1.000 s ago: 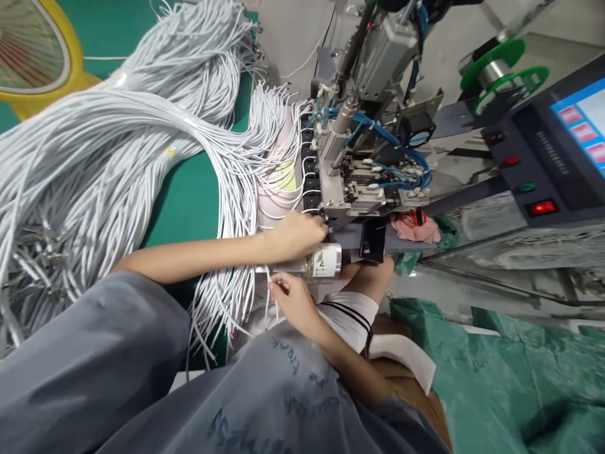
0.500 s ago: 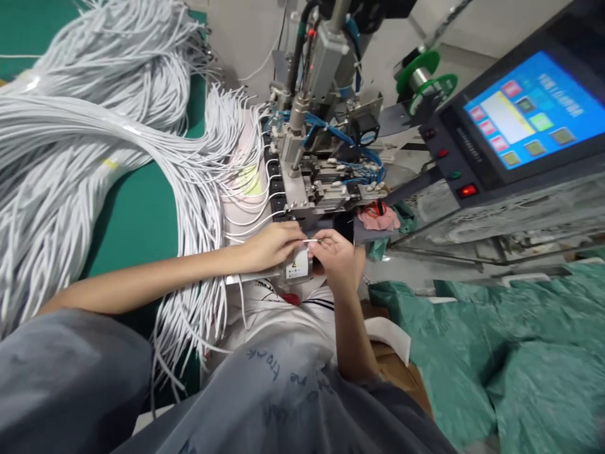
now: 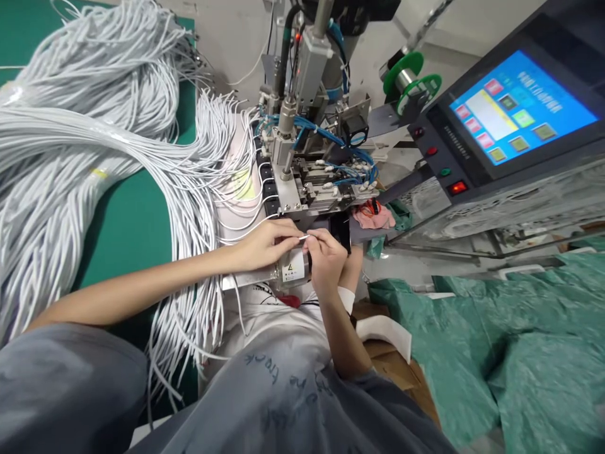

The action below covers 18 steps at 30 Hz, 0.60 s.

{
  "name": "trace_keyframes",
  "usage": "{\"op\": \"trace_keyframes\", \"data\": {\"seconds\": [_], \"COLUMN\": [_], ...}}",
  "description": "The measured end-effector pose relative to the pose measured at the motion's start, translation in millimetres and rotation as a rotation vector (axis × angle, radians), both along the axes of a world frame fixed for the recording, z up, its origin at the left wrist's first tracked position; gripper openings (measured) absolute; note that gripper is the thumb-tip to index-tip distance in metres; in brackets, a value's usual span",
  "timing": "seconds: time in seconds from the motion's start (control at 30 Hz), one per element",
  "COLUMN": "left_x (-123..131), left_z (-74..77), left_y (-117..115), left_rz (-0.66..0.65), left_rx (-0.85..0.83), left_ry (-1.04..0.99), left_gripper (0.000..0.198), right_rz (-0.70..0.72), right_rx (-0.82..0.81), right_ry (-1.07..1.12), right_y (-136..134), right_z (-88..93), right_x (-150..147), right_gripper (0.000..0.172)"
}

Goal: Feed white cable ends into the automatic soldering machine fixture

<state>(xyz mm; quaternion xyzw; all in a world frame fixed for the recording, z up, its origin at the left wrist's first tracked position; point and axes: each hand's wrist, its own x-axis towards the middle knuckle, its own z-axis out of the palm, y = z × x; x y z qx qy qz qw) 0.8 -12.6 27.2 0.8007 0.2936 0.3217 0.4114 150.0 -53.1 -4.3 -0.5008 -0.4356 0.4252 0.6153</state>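
While the left hand pinches a white wire, the right hand pinches its other end. Just beside both sits a container.

The person's right hand, which pinched a white cable on the near side of the labelled jar, has moved farther off to meet the left hand. The left hand, then bunched by the near edge of the machine, reaches a little further right. Between them, the fingers of both now pinch a short white cable end. The right hand now partly hides the phone. The view has swung right, bringing in the whole screen and leaving out the yellow fan.
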Motion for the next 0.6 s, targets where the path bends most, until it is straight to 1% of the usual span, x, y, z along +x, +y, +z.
{"op": "trace_keyframes", "data": {"seconds": [0.07, 0.13, 0.17, 0.23, 0.3, 0.37, 0.5, 0.57, 0.6], "left_x": [1, 1, 1, 0, -1, -1, 1, 0, -1], "left_z": [0.8, 0.2, -0.3, -1.1, -0.8, 0.3, -1.5, -5.1, -6.8], "left_y": [1, 3, 3, 4, 5, 4, 0, -2, -2], "left_rz": [0.002, 0.049, 0.070, 0.090, 0.085, 0.073, 0.065, 0.050, 0.040], "left_rx": [-0.056, -0.099, -0.112, -0.122, -0.117, -0.107, -0.097, -0.054, -0.009], "left_ry": [-0.013, -0.005, -0.001, 0.004, 0.009, 0.016, -0.017, -0.044, -0.043], "left_gripper": [0.022, 0.019, 0.018, 0.016, 0.015, 0.014, 0.013, 0.013, 0.014], "right_rz": [-0.034, -0.066, -0.063, -0.005, 0.080, 0.123, 0.096, 0.071, 0.050], "right_rx": [0.021, 0.040, 0.046, 0.024, -0.027, -0.061, -0.037, -0.015, -0.004], "right_ry": [-0.064, -0.141, -0.171, -0.176, -0.144, -0.135, -0.089, -0.075, -0.104], "right_y": [-1, -1, -1, -1, 0, 0, -3, -6, -8], "right_z": [1.6, 4.8, 6.7, 10.2, 11.9, 10.7, 2.1, -0.3, 0.1], "right_x": [-2, -3, -3, 0, 4, 7, 1, -5, -6], "right_gripper": [0.010, 0.010, 0.011, 0.013, 0.013, 0.013, 0.019, 0.022, 0.022]}}
